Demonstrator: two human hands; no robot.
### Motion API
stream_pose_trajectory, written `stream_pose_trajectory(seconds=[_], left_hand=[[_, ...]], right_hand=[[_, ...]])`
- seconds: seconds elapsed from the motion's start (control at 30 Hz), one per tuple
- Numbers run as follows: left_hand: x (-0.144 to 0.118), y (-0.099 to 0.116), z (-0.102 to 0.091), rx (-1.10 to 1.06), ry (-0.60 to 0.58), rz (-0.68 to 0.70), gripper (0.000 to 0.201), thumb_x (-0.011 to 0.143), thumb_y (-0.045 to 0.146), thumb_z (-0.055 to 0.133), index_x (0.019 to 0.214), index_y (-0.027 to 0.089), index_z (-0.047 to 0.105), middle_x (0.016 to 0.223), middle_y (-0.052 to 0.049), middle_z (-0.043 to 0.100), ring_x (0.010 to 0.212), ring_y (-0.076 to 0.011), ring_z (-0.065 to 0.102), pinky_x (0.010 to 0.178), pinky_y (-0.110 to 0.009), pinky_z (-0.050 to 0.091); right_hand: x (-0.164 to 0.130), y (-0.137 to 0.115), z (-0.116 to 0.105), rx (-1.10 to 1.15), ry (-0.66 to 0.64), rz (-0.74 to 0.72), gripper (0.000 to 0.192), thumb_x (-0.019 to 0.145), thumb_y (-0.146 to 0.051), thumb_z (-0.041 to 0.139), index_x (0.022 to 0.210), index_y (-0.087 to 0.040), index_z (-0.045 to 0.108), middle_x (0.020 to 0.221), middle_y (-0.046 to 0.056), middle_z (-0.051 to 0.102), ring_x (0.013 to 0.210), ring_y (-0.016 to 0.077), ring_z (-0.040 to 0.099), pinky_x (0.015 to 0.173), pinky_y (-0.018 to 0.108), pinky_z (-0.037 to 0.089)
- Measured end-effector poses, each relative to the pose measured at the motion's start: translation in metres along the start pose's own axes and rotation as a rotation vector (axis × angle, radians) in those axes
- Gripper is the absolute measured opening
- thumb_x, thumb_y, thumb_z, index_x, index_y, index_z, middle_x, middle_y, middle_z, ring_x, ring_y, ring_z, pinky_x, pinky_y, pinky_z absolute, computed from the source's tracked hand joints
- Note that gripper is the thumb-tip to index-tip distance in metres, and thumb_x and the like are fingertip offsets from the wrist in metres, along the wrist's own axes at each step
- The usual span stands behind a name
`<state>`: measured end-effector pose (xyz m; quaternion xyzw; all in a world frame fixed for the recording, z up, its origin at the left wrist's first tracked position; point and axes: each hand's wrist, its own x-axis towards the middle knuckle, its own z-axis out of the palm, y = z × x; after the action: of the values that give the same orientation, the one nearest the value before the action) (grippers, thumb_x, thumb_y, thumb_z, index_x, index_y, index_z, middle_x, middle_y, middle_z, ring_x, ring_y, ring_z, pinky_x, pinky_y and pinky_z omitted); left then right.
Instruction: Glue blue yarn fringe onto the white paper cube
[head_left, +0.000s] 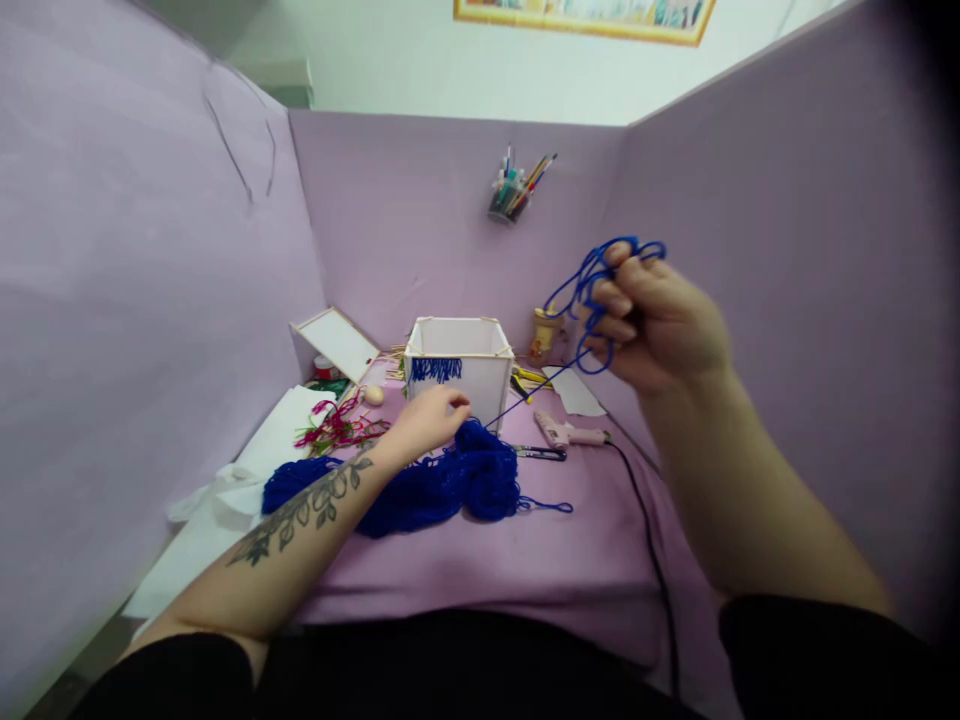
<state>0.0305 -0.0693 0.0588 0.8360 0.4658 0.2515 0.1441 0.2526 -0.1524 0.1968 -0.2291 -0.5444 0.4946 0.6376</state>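
Note:
My right hand (652, 320) is raised at the right, its fingers closed around several loops of blue yarn (592, 275). A single taut strand runs down from it to a thick blue yarn skein (442, 490) on the table. My left hand (435, 415) is over the skein, fingers loosely curved and apart, with nothing visible in them. Just behind it stands a white open-topped box (491, 385) with stick edges. Short blue yarn strands (436, 369) hang in a row on the upper left of its front.
A pink glue gun (566, 432) with a black cord lies at the right, near scissors (541, 453) and yellow-handled pliers (519, 385). Red and green yarn scraps (337, 428) and white sheets (281, 435) are on the left. A pen cup (510, 198) hangs on the back panel.

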Motion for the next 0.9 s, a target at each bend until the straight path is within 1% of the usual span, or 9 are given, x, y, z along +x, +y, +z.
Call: stream_pose_trajectory(seconds=[0.17, 0.27, 0.37, 0.47, 0.53, 0.63, 0.73, 0.8, 0.9], left_hand=[[-0.006, -0.018, 0.026, -0.007, -0.286, -0.059, 0.069, 0.076, 0.046, 0.064, 0.134, 0.011, 0.052, 0.136, -0.018, 0.055, 0.121, -0.0298, 0.056, 0.099, -0.036, 0.044], [-0.01, -0.01, 0.02, -0.21, -0.481, 0.11, 0.056, 0.08, 0.044, 0.062, 0.128, 0.014, 0.059, 0.129, -0.013, 0.062, 0.116, -0.0254, 0.059, 0.099, -0.033, 0.043], [-0.009, -0.004, 0.007, -0.39, -0.629, 0.168, 0.04, 0.085, 0.044, 0.055, 0.108, 0.015, 0.07, 0.102, -0.008, 0.074, 0.097, -0.0213, 0.066, 0.088, -0.029, 0.048], [-0.003, -0.005, 0.003, -0.373, -0.42, 0.037, 0.039, 0.084, 0.042, 0.054, 0.104, 0.013, 0.072, 0.089, -0.009, 0.074, 0.084, -0.0209, 0.067, 0.076, -0.029, 0.049], [-0.001, -0.01, 0.007, -0.297, -0.365, 0.024, 0.037, 0.08, 0.036, 0.059, 0.107, 0.014, 0.071, 0.098, -0.009, 0.074, 0.087, -0.0215, 0.066, 0.078, -0.029, 0.048], [-0.002, -0.017, 0.017, -0.23, -0.529, 0.082, 0.044, 0.075, 0.029, 0.063, 0.117, 0.016, 0.068, 0.111, -0.008, 0.071, 0.095, -0.0214, 0.064, 0.084, -0.028, 0.046], [-0.004, -0.021, 0.023, -0.184, -0.604, 0.084, 0.049, 0.075, 0.031, 0.063, 0.122, 0.016, 0.065, 0.097, -0.007, 0.072, 0.082, -0.0193, 0.064, 0.072, -0.027, 0.045], [-0.003, -0.017, 0.023, -0.175, -0.517, 0.093, 0.045, 0.078, 0.037, 0.061, 0.116, 0.014, 0.068, 0.09, -0.007, 0.07, 0.076, -0.0181, 0.061, 0.068, -0.027, 0.044], [0.004, 0.002, 0.021, -0.238, -0.301, 0.177, 0.045, 0.081, 0.04, 0.059, 0.118, 0.015, 0.067, 0.109, -0.01, 0.066, 0.082, -0.0167, 0.058, 0.074, -0.027, 0.045]], right_hand=[[0.001, -0.038, -0.021, -0.017, 0.059, -0.108, 0.019, 0.075, -0.021, 0.071, 0.075, -0.024, 0.052, 0.053, -0.011, 0.036, 0.039, 0.0043, 0.025, 0.04, 0.024, 0.016], [0.007, -0.053, -0.036, -0.071, 0.062, -0.198, 0.016, 0.077, -0.02, 0.069, 0.072, -0.024, 0.054, 0.052, -0.01, 0.035, 0.038, 0.0037, 0.026, 0.04, 0.025, 0.015], [0.014, -0.062, -0.048, -0.153, 0.07, -0.259, 0.017, 0.08, -0.021, 0.067, 0.068, -0.023, 0.055, 0.053, -0.009, 0.036, 0.039, 0.0033, 0.027, 0.041, 0.027, 0.016], [0.019, -0.066, -0.055, -0.185, 0.086, -0.286, 0.019, 0.084, -0.022, 0.064, 0.066, -0.023, 0.056, 0.053, -0.008, 0.035, 0.04, 0.0036, 0.025, 0.042, 0.026, 0.015], [0.022, -0.07, -0.057, -0.192, 0.059, -0.299, 0.018, 0.085, -0.024, 0.063, 0.068, -0.024, 0.057, 0.054, -0.007, 0.033, 0.041, 0.0041, 0.024, 0.042, 0.026, 0.016], [0.025, -0.074, -0.061, -0.218, 0.024, -0.318, 0.018, 0.086, -0.026, 0.062, 0.069, -0.025, 0.058, 0.056, -0.006, 0.032, 0.043, 0.0055, 0.026, 0.043, 0.025, 0.02], [0.031, -0.073, -0.064, -0.216, 0.044, -0.324, 0.018, 0.083, -0.027, 0.065, 0.069, -0.025, 0.055, 0.058, -0.006, 0.033, 0.044, 0.0066, 0.025, 0.043, 0.025, 0.021], [0.036, -0.068, -0.064, -0.184, 0.069, -0.311, 0.02, 0.08, -0.026, 0.068, 0.068, -0.024, 0.051, 0.059, -0.006, 0.032, 0.044, 0.0065, 0.023, 0.042, 0.025, 0.019], [0.046, -0.062, -0.055, -0.116, 0.155, -0.258, 0.022, 0.083, -0.02, 0.06, 0.067, -0.024, 0.045, 0.059, -0.007, 0.031, 0.043, 0.0066, 0.022, 0.043, 0.025, 0.019]])
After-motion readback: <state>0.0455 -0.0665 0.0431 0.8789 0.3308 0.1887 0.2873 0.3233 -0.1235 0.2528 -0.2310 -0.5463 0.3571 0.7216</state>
